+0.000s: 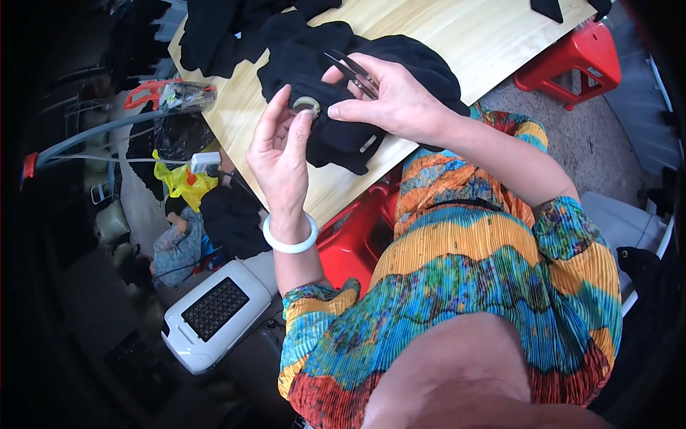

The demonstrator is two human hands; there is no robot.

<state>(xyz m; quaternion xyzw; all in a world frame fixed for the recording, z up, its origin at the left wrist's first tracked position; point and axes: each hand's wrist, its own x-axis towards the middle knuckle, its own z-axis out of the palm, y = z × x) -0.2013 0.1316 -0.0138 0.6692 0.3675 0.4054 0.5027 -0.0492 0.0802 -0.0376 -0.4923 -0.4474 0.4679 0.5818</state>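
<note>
My left hand (pixel 280 154), with a white bangle (pixel 289 239) on its wrist, pinches a small round pale ring-shaped piece (pixel 307 106) against a black garment (pixel 336 86). My right hand (pixel 389 96) holds small dark scissors (pixel 354 71) between its fingers, with the thumb touching the black cloth beside the ring. The garment lies bunched on a light wooden table (pixel 457 36), partly over its near edge.
More black cloth (pixel 229 28) is piled at the table's far left. A red plastic stool (pixel 582 57) stands at the right, another red stool (pixel 354 236) under the table. A white box-like appliance (pixel 214 311) and a yellow bag (pixel 182 182) sit on the floor at left.
</note>
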